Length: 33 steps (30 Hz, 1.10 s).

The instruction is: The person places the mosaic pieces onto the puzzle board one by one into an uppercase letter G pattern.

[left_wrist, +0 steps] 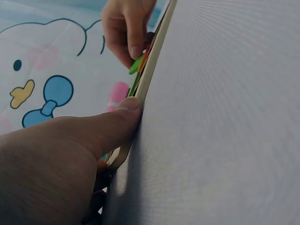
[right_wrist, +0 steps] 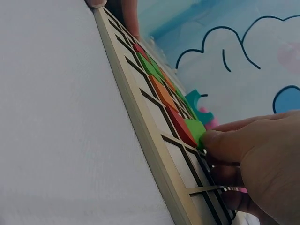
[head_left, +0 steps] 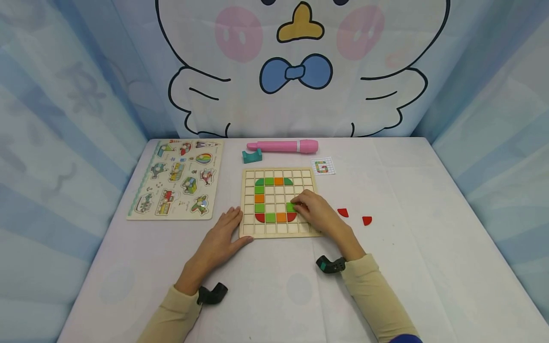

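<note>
A wooden grid board (head_left: pixel 259 231) lies mid-table, with green, orange and red tiles set in its cells in a squarish ring. My left hand (head_left: pixel 220 243) rests at its front left corner, fingers along the left side and thumb against the front edge. With thumb and fingertips my right hand (head_left: pixel 317 212) pinches a green square tile (right_wrist: pixel 194 130) on the ring's right side. In the right wrist view the tile is tilted, beside a red tile (right_wrist: pixel 180 125) lying in its cell. Two red rounded tiles, one nearer (head_left: pixel 343 212) and one farther right (head_left: pixel 367 220), lie on the table.
Behind the board is a small pattern card (head_left: pixel 323 166), with a pink marker-shaped object (head_left: pixel 283 146) and a teal notched block (head_left: pixel 252 156) to its left. A picture puzzle board (head_left: pixel 173 181) lies at the left. Curtains border the table.
</note>
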{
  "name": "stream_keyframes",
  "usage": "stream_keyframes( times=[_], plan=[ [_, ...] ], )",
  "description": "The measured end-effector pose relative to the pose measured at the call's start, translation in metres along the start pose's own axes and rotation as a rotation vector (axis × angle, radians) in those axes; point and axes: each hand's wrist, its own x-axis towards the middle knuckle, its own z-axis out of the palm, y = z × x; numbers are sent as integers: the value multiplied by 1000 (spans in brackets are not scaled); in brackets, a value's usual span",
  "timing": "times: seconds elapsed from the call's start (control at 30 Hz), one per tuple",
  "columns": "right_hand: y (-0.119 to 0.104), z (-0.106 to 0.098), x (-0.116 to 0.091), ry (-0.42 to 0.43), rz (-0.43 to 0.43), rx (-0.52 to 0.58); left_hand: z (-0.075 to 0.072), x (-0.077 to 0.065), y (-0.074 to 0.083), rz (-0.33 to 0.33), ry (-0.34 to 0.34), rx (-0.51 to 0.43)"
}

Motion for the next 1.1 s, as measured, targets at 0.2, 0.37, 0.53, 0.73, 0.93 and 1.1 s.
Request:
stream_keyframes(
  times=[0.2,0.37,0.53,0.73,0.93,1.1],
  plan=[
    [-1,1,-1,31,-55,6,-1,0,0,0,-11,-4],
    [-3,0,-1,36,-59,6,0,0,0,-4,-16,-3],
    [-1,0,0,24,-34,-3,0,0,0,-7,-19,-8],
    [-2,-5,0,29,14,8,0,0,0,-3,-13,-7],
    [-3,-12,-1,30,50,6,0,0,0,-1,-6,0],
    [-2,-17,-2,28,64,12,-1,0,0,0,-6,-7]
  ],
)
